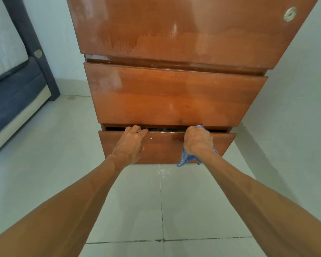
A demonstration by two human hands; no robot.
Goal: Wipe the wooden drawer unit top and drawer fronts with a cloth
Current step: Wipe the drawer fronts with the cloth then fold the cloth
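Bottom drawer [161, 147] ajar (contents dark, unclear), left hand [131, 143] fingers hooked over its edge, right hand [197, 140] fisted around blue cloth [185, 158]

Head cam, steep down-fwd, close on drawer unit [174, 93].

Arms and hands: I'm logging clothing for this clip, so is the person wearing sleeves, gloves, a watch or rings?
Nothing worn shows. Both forearms are bare up to the frame edge, with no sleeves. The left hand and right hand have no gloves; no watch, bracelet or visible ring. Veins and tendons stand out.
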